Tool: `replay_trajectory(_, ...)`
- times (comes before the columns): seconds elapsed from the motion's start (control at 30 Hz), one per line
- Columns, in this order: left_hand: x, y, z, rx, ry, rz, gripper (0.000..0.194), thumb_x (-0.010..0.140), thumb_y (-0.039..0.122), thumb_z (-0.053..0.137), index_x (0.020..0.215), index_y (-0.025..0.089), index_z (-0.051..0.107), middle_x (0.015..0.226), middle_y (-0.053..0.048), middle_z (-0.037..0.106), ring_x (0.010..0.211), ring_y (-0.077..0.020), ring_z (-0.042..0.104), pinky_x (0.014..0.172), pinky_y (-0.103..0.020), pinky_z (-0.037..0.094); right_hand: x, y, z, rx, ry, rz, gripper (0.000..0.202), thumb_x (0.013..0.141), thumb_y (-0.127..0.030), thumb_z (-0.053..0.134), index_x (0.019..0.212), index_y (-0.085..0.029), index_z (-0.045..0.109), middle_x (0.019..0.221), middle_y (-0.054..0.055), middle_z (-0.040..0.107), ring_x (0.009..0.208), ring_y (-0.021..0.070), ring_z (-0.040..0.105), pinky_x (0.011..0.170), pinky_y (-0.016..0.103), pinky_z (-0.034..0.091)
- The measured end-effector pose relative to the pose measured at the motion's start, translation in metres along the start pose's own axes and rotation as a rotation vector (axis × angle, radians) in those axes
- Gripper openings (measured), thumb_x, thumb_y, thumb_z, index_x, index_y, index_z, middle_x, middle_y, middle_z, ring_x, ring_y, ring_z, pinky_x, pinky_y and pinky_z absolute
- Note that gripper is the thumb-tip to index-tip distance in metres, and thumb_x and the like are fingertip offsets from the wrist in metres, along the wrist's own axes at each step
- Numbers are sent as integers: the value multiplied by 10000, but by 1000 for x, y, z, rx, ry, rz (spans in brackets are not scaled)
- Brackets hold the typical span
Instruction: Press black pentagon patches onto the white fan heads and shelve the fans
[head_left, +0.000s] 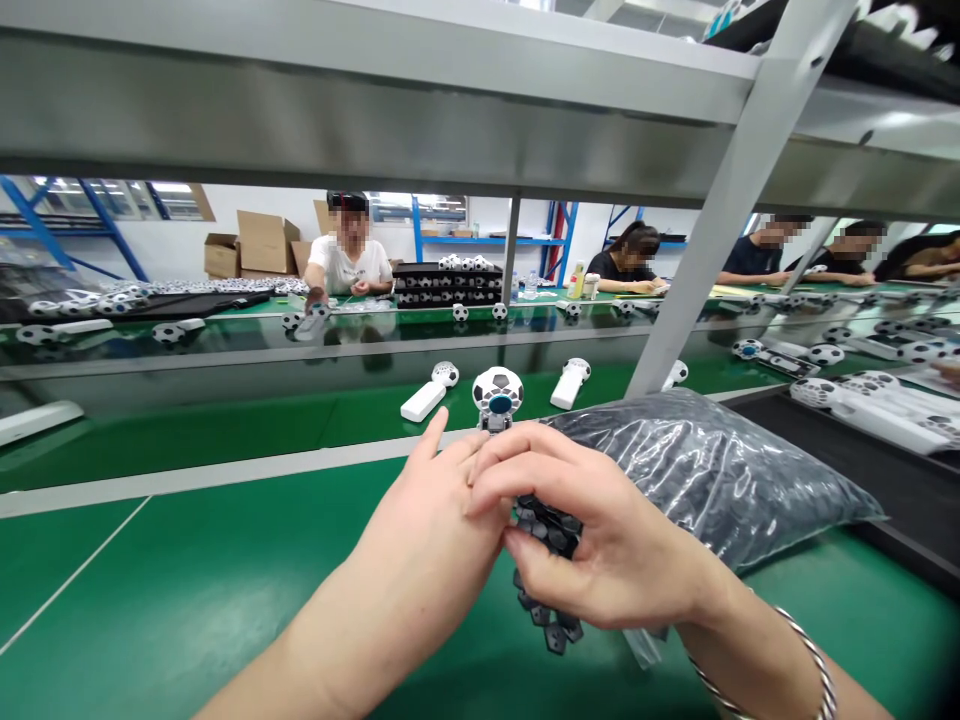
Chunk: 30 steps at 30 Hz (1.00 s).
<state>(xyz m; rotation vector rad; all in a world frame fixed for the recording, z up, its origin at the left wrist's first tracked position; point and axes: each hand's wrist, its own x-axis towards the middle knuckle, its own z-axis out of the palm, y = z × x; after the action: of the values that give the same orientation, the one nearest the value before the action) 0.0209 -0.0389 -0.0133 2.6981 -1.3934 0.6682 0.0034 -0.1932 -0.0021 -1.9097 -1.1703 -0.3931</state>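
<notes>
My left hand (442, 510) is turned with its back to me, little finger stretched out and the other fingers mostly hidden. Just beyond its knuckles a device with a soccer-ball head (497, 395) stands upright, a blue disc on its front; its lower part is out of sight, and I cannot tell whether the left hand holds it. My right hand (581, 520) is closed against the left, fingers over its back and thumb at its side; anything pinched there is hidden. Below and behind the right hand lies a pile of small black pentagonal pieces (555, 637).
A large clear bag of dark pieces (720, 460) lies at the right, beside a black tray (832, 480). White devices with soccer-ball heads (424, 400) lie on the green conveyor (322, 410). A metal shelf beam (375, 120) crosses overhead. Several people sit opposite.
</notes>
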Motion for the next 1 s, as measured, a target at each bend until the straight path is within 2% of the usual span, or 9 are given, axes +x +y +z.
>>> replay_trajectory(0.27, 3, 3, -2, 11, 26, -14, 216, 699, 63, 471, 857, 155, 586, 877, -47, 625, 954, -235, 552, 988, -543, 316, -1, -1, -1, -6, 9, 17, 428, 677, 33, 442, 1022, -200, 536, 1043, 35, 500, 981, 137, 498, 891, 275, 441)
replay_trajectory(0.47, 2, 3, 0, -15, 12, -24, 214, 696, 72, 473, 851, 162, 590, 893, -41, 623, 977, -240, 545, 996, -544, 309, -1, -2, 0, 6, 21, 18, 440, 673, 38, 458, 1034, -201, 537, 1034, 31, 496, 976, 134, 496, 899, 264, 432)
replay_trajectory(0.83, 1, 3, -1, -86, 74, -3, 274, 725, 90, 452, 955, 186, 566, 982, -33, 618, 976, -214, 553, 1005, -526, 309, -2, -3, 0, 32, 33, 0, 427, 668, 32, 486, 1031, -186, 538, 1030, 31, 488, 972, 132, 492, 895, 256, 428)
replay_trajectory(1.0, -1, 2, 2, -128, 63, -18, 281, 748, 101, 466, 1000, 189, 553, 1034, -32, 609, 1055, -211, 517, 1032, -513, 271, -2, -3, 0, 16, 27, 20, 425, 664, 27, 492, 1025, -191, 539, 1038, 32, 487, 978, 138, 491, 910, 260, 417)
